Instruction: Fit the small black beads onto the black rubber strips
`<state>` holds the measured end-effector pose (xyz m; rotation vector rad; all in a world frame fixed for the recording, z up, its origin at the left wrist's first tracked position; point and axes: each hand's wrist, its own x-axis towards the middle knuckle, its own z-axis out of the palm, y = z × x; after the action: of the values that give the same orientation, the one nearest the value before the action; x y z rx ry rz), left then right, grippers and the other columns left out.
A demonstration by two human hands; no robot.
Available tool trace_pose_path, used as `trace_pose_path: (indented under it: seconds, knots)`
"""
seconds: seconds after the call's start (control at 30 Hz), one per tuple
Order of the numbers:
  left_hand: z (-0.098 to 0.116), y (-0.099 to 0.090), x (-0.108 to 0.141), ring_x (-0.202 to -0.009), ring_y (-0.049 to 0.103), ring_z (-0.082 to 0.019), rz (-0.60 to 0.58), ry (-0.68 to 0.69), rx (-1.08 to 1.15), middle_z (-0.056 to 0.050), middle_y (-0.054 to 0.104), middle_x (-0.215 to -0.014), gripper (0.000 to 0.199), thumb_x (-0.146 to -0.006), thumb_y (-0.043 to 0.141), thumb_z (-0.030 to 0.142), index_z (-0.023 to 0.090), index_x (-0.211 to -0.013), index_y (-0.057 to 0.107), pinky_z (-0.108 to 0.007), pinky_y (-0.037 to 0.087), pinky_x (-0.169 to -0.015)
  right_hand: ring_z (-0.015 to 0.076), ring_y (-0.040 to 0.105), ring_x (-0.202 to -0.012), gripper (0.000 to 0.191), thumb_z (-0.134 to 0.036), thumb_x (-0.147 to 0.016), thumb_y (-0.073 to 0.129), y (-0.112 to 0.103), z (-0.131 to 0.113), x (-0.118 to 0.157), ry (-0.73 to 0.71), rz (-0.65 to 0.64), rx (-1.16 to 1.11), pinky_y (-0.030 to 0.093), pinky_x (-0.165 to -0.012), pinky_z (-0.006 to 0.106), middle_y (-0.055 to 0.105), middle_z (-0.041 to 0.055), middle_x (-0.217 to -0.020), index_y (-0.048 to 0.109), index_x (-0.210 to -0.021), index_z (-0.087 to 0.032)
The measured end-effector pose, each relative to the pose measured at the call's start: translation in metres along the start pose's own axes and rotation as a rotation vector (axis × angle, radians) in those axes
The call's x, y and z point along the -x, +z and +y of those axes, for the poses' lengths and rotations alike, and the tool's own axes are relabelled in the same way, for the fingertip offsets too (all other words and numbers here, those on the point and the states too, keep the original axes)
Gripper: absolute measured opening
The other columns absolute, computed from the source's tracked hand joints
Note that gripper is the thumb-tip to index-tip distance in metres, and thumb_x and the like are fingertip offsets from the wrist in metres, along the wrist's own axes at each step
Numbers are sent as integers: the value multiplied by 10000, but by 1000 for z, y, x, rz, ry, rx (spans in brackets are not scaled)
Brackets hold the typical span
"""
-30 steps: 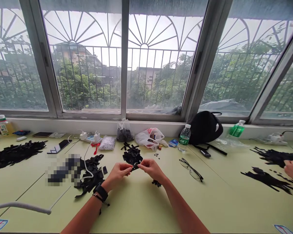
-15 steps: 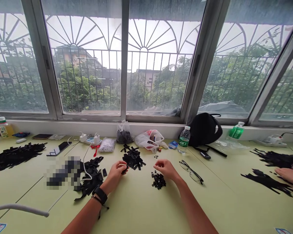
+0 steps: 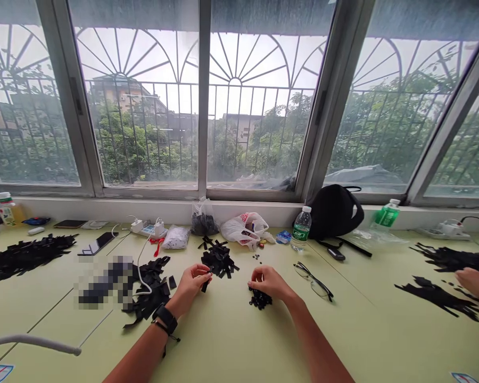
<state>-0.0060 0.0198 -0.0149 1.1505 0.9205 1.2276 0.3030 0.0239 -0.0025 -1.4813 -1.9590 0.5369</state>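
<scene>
My left hand (image 3: 190, 286) pinches a short black fabric strip (image 3: 205, 285) between thumb and fingers, with its end pointing down. A dark watch sits on that wrist. Just beyond the hand lies a loose heap of similar black strips (image 3: 220, 259). My right hand (image 3: 270, 282) is over a pile of small black ring-like pieces (image 3: 260, 302), covering the pile's upper part. Its thumb and fingertips are pressed together low at the pile's far edge; whatever they hold is too small to make out. A few tiny pieces (image 3: 257, 257) lie apart beyond the right hand.
Left stand another strip heap (image 3: 154, 287) and a white cable (image 3: 139, 266). Eyeglasses (image 3: 313, 282) lie right of my hand. Along the window are a water bottle (image 3: 301, 229), plastic bags (image 3: 245, 230) and a black bag (image 3: 332, 213). Another person's hand (image 3: 477, 283) works at far right.
My right hand has come down slightly onto the small pieces, covering more of the pile. The strip in my left hand now shows more clearly below the fingers.
</scene>
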Motion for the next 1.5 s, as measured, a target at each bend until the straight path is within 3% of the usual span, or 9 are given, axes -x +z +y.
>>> trace_pose_path:
  seconds: [0.37, 0.57, 0.77, 0.93, 1.07, 1.27, 1.4, 1.5]
  knots:
    - [-8, 0, -6, -706, 669, -174, -28, 13, -17, -61, 729, -783, 353, -672, 858, 384, 146, -880, 701, -260, 472, -640, 157, 589, -620, 112, -262, -719, 719, 6, 7, -3, 7, -59, -30, 401, -571, 247, 689, 47, -672, 720, -682, -157]
    - [-4, 2, -2, -709, 659, -164, -52, 22, -45, -51, 716, -800, 307, -689, 840, 341, 147, -891, 713, -247, 468, -629, 135, 511, -573, 139, -283, -768, 698, 12, -8, -2, -64, -31, -94, 358, -541, 242, 616, 8, -617, 715, -724, -152]
    - [-2, 2, 1, -748, 684, -188, -41, 51, -135, -59, 738, -815, 302, -655, 855, 319, 149, -878, 742, -290, 521, -723, 158, 567, -688, 65, -229, -806, 666, 44, -40, 2, -225, 50, -31, 413, -641, 250, 664, 17, -733, 674, -759, -185]
    - [-4, 3, 0, -775, 707, -208, 7, 57, -172, -91, 773, -867, 265, -681, 804, 315, 141, -879, 779, -310, 537, -743, 152, 576, -720, 78, -131, -804, 627, 78, -61, 8, -335, 7, 23, 395, -671, 245, 667, 12, -781, 631, -759, -195]
    - [-7, 2, -3, -799, 709, -203, 34, 68, -169, -100, 784, -922, 282, -688, 772, 298, 139, -919, 787, -319, 545, -780, 140, 552, -693, 132, -67, -776, 581, 90, -69, 12, -376, -9, 54, 376, -654, 240, 647, 11, -758, 599, -717, -185]
    - [-5, 1, -3, -780, 691, -192, 41, 103, -175, -69, 774, -852, 271, -665, 775, 269, 149, -908, 776, -298, 529, -745, 134, 576, -656, 130, -78, -727, 583, 92, -64, 11, -285, -56, -192, 433, -650, 237, 656, -5, -737, 632, -779, -187]
    - [-4, 1, -2, -763, 679, -187, 26, 119, -180, -60, 765, -825, 255, -668, 781, 263, 152, -897, 770, -289, 516, -715, 136, 591, -664, 267, -112, -692, 632, 91, -60, 9, -187, -130, -436, 468, -629, 233, 688, 0, -813, 651, -946, -191]
    - [-4, 1, -2, -763, 680, -191, 14, 124, -180, -65, 766, -837, 244, -669, 789, 258, 153, -889, 766, -293, 518, -709, 132, 589, -670, 326, -119, -686, 654, 89, -62, 8, -174, -167, -479, 475, -632, 235, 689, 0, -834, 651, -1004, -193]
